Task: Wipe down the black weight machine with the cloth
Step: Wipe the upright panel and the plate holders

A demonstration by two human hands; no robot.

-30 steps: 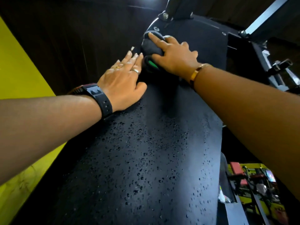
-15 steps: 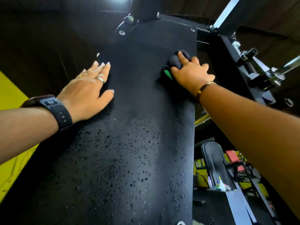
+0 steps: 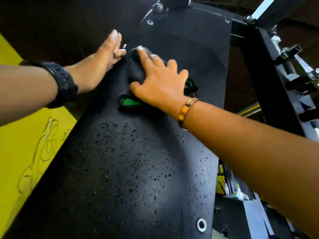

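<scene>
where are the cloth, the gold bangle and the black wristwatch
cloth (image 3: 128,102), head view, on its green fold at the near edge
gold bangle (image 3: 186,109), head view, on the band's outer face
black wristwatch (image 3: 65,83), head view, on the strap

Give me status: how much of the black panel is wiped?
Done: the upper part of the panel looks dry. In hand: the right hand presses the cloth onto it, up near the left hand at the left edge. Left: droplets cover the lower half.
</scene>
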